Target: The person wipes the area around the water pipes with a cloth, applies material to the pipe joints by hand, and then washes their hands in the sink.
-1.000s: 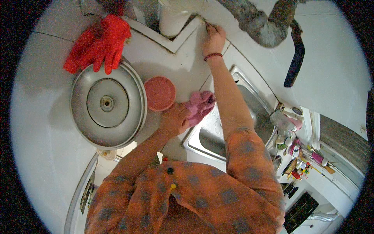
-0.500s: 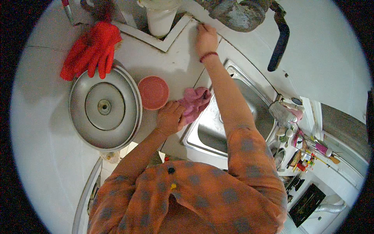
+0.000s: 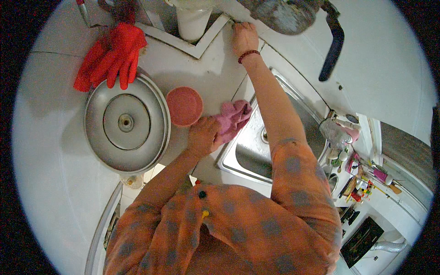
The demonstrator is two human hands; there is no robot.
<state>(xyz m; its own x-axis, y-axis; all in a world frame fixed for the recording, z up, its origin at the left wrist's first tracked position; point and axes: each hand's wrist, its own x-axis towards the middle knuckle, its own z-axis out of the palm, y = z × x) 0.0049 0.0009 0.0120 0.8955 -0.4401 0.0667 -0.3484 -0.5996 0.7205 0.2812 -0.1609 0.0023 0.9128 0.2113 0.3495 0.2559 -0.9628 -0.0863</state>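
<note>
My left hand (image 3: 203,135) rests low on the white counter with its fingers curled. A crumpled pink cloth (image 3: 234,120) comes out at its thumb side and stretches to the sink's rim. Just beyond those fingers stands a round pink bowl (image 3: 184,106). Reaching over the sink, my right hand (image 3: 245,38), with a dark red bracelet at the wrist, is closed against the counter's far edge by the wall. Whatever its fingers hold is hidden. The metal sink (image 3: 251,160) lies partly under my right forearm.
Left of the bowl lies a large round metal lid (image 3: 151,103), with red rubber gloves (image 3: 121,55) overlapping its far edge. A white bucket (image 3: 192,25) stands in the recessed corner. At the upper right is a pan with a black handle (image 3: 331,55). Utensils and bottles crowd the far right.
My right hand has shifted slightly farther along the counter edge. My left hand stays by the cloth and bowl. The whole view has moved a little.
</note>
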